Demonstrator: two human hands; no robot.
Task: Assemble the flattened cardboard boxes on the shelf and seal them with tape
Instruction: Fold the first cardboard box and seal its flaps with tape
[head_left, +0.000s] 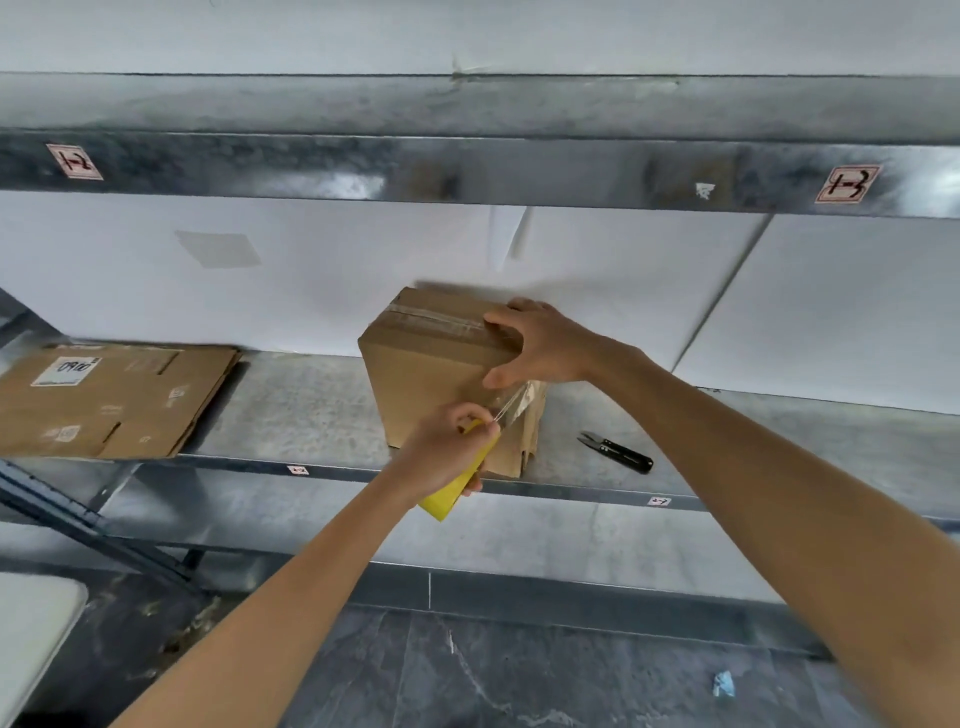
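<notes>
Cardboard lying flat (114, 400) at the left of the metal shelf (291, 410) runs off the frame edge, its white label too blurred to read; the left hand (447, 447) curls tight round a yellow tape dispenser (457, 488), hiding most of it, so only the lower end shows below the fist; clear tape (511, 402) stretches from it up to the box's near right corner, thin and hard to trace; the assembled box (431, 374) stands mid-shelf against the white wall, a taped seam across its top; the right hand (540, 345), fingers spread wide, presses over the box's top right edge, thumb on the front face; black snips (618, 452) lie just right of the box, apart from it.
</notes>
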